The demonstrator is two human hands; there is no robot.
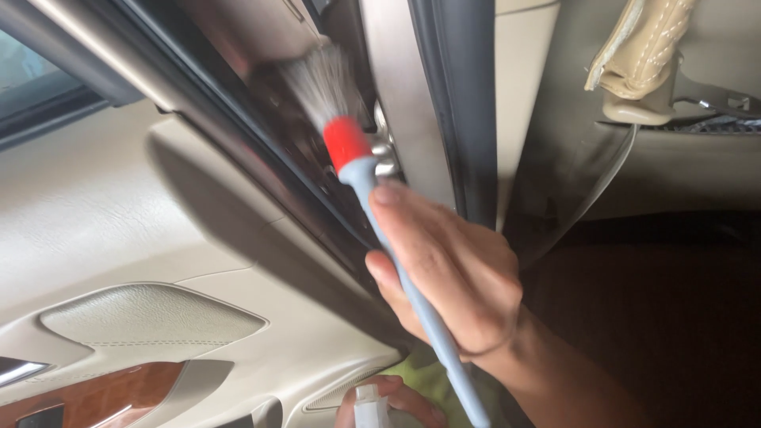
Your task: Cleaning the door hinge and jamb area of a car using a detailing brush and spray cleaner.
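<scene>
My right hand (452,273) grips the grey handle of a detailing brush (346,143) with a red collar and pale bristles. The bristles press into the dark gap at the edge of an open car door, near a metal latch (384,150). My left hand (400,400) shows at the bottom edge, its fingers around a white bottle top (370,406); most of the hand and bottle are cut off by the frame.
A beige car door panel (119,230) with an armrest and wood-look trim (103,400) fills the left. A dark rubber door seal (460,103) runs down the middle. A beige seat and seat belt part (642,55) lie at the upper right.
</scene>
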